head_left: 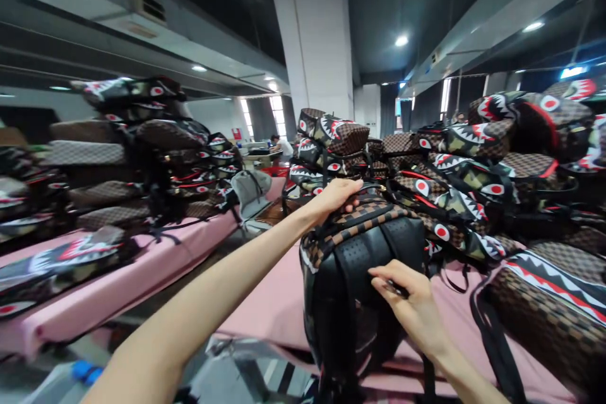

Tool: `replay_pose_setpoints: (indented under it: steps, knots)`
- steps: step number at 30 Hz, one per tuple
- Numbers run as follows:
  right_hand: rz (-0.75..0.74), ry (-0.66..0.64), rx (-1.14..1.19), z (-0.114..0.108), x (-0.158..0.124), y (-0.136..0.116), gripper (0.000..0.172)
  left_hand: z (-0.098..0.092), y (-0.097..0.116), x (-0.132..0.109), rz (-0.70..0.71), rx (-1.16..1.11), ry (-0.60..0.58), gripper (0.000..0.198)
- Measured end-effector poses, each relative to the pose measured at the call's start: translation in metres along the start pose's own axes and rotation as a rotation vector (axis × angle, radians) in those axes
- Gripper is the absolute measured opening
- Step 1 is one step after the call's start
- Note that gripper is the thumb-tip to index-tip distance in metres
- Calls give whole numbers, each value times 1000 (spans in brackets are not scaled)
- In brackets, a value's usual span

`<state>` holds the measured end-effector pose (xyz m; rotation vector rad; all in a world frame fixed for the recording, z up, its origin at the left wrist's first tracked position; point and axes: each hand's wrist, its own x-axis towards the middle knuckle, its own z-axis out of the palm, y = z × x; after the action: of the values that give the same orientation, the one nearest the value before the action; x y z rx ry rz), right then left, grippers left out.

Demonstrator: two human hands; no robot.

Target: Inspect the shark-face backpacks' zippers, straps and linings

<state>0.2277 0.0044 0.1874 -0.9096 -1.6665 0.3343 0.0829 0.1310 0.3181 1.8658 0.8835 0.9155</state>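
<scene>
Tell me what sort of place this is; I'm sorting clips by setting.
Likely a bag factory or warehouse floor. Identical shark-mouth backpacks are heaped on long pink-covered tables under a bare ceiling. The left hand rests on top of one backpack while the right hand touches its black back panel.

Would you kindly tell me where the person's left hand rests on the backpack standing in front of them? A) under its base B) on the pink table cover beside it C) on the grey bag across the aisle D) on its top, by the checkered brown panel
D: the left hand lies on the top of the backpack, while the right hand pinches something small at its black back panel.
</scene>
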Motion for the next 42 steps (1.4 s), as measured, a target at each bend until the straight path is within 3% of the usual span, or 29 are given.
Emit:
replay_pose_setpoints:
  steps: [3,6,10,13,17,21,27,29,33,35,39,40,42]
  knots:
    - [48,95,-16,5,3,13,16,-10,-13,-15,211,209,154,35]
    - [167,162,-35,5,4,15,27,-19,-25,-33,240,394,226,43]
    - [516,-104,201,1,18,-9,33,-12,-26,-40,159,524,161,42]
    - [609,-282,358,1,37,-33,35,1,-17,-34,128,571,111,42]
    - [610,-289,436,8,47,-44,32,1,-15,-20,146,575,76,44]
    - [506,-160,496,18,31,-30,31,-11,-31,3,168,650,134,42]
    - [320,-57,238,37,15,-6,33,-12,-44,23,221,741,214,35]
    - [321,-99,163,35,14,-9,33,-10,-44,22,239,741,206,36]
    - [182,-200,-75,-1,-3,-23,23,-8,-38,13,292,638,109,39]
    - [119,-77,-176,-32,-14,-28,19,-9,-33,8,282,604,68,41]
    - [242,409,-305,-79,-14,-13,24,-7,-15,3,243,629,-16,46]
    - [300,413,-284,-84,-9,-6,27,-4,-9,4,240,635,-8,50]
    - [396,288,-210,-86,6,9,32,6,4,6,263,652,25,58]
